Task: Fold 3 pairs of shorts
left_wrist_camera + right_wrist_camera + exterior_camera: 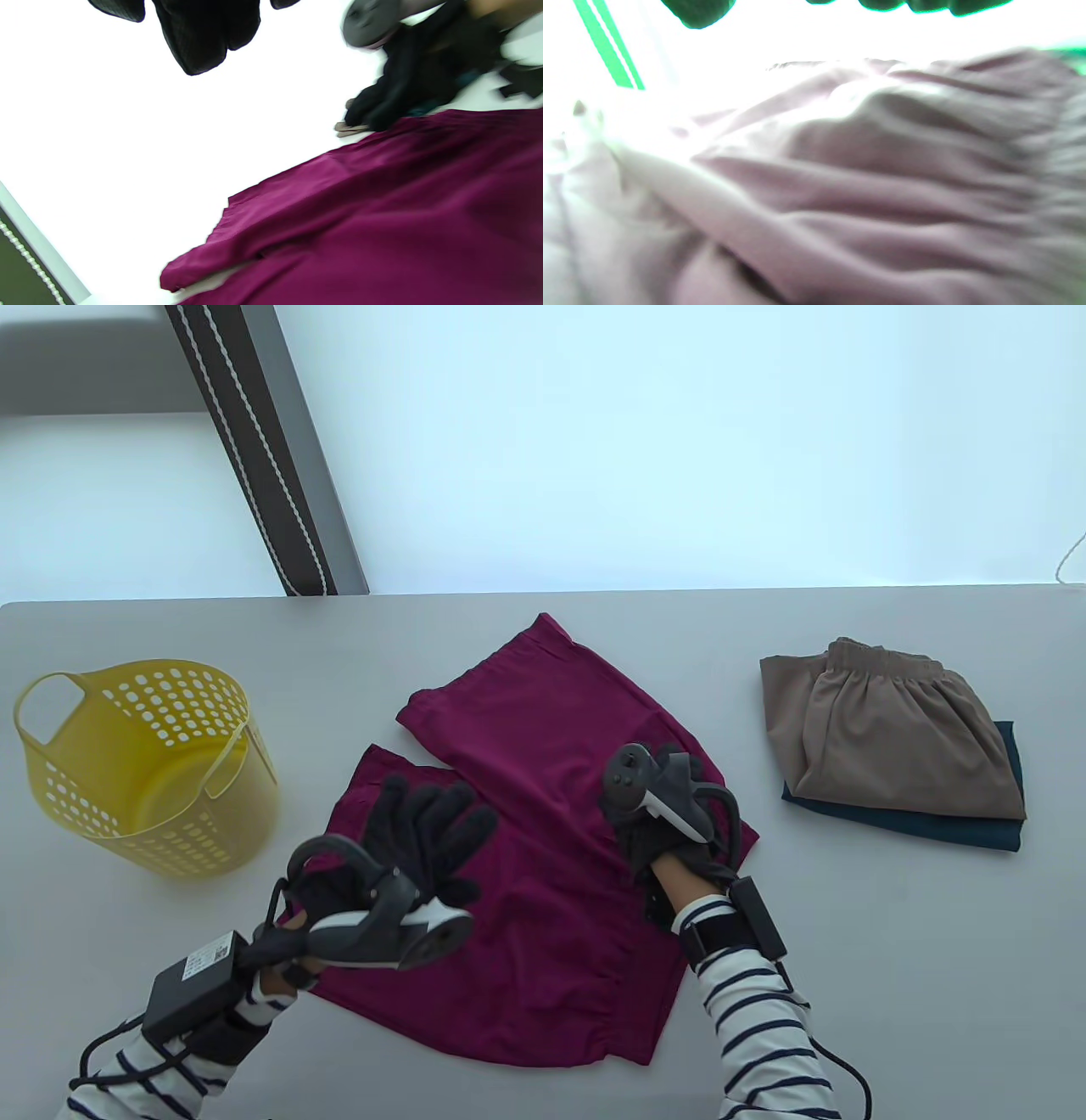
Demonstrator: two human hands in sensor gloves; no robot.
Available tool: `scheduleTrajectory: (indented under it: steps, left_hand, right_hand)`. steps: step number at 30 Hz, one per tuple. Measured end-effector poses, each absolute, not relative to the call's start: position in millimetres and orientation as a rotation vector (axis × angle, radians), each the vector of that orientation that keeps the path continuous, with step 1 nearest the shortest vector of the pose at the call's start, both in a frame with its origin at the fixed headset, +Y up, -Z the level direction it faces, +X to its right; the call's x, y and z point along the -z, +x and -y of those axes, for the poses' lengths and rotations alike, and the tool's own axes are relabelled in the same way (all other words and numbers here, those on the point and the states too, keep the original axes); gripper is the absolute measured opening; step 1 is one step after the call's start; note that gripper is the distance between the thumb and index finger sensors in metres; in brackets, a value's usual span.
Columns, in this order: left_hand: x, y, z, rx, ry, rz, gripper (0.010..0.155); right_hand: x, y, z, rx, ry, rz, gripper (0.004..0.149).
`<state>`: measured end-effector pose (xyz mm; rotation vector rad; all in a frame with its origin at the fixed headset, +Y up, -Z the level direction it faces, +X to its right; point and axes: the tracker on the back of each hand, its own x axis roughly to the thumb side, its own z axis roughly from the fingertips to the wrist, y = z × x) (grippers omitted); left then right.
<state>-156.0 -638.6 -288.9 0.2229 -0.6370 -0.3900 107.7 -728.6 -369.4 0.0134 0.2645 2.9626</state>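
On table (pixel 127 628): magenta shorts (pixel 543 848) spread flat, both hands above.

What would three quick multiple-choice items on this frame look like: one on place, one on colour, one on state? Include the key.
1. Where does the yellow basket stand relative to the magenta shorts?
A. On the table's left side, apart from them
B. On top of them
C. Beside the folded stack on the right

2. What colour is the folded pair lying under the tan shorts?
A. Red
B. Dark teal
C. White

3. What state are the magenta shorts in?
A. Folded onto the stack
B. Inside the basket
C. Spread flat on the table, unfolded

Key: 1 A, the basket sits left with bare table between it and the shorts. 2 B, the teal shorts show along the stack's lower and right edges. 3 C, both legs lie open, with the left hand over one leg and the right hand on the other side.
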Motion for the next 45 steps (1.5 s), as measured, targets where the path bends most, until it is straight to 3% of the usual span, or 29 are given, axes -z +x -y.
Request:
scheduleTrajectory:
  steps: [2,4,8,12,15,18,25,30,33,36,38,41,45]
  left_hand:
    - [315,-153,639,0.365,0.187,0.583,0.074]
    - [356,-147,654,0.328,0.046,0.508,0.071]
    - [410,-149,706,0.281,-0.240,0.365,0.068]
    - [433,-169,751,0.273,-0.414,0.241,0.066]
    - [433,-182,760,0.276,-0.368,0.209,0.064]
    - [431,-192,756,0.332,-0.367,0.195,0.063]
    - [422,-221,751,0.392,-0.385,0.147,0.062]
    - [413,-230,753,0.341,-0.396,0.165,0.066]
    - [399,-227,745,0.367,-0.272,0.220,0.071]
    - [363,-220,720,0.426,-0.120,0.345,0.072]
    - [339,-222,711,0.463,-0.102,0.407,0.071]
    - [299,-234,714,0.535,-0.155,0.463,0.069]
    - [263,-258,735,0.583,-0.326,0.466,0.072]
  right_hand:
    - [356,115,721,-2.959,-0.006,-0.269,0.074]
    - [330,120,715,-2.996,0.049,-0.362,0.071]
    - [293,114,725,-3.174,0.207,-0.534,0.067]
    - [287,105,759,-3.147,0.326,-0.814,0.069]
    - [295,102,766,-3.246,0.311,-0.685,0.067]
    - [315,103,767,-3.204,0.279,-0.769,0.066]
    - [383,116,775,-3.148,0.026,-0.752,0.064]
    - [386,119,778,-3.108,-0.034,-0.754,0.063]
    - [386,120,779,-3.081,-0.038,-0.749,0.063]
    - [386,122,780,-3.060,-0.042,-0.749,0.063]
    - [385,121,780,-3.067,-0.036,-0.734,0.063]
    - [385,122,782,-3.052,-0.028,-0.723,0.063]
    - [385,122,782,-3.047,-0.028,-0.724,0.063]
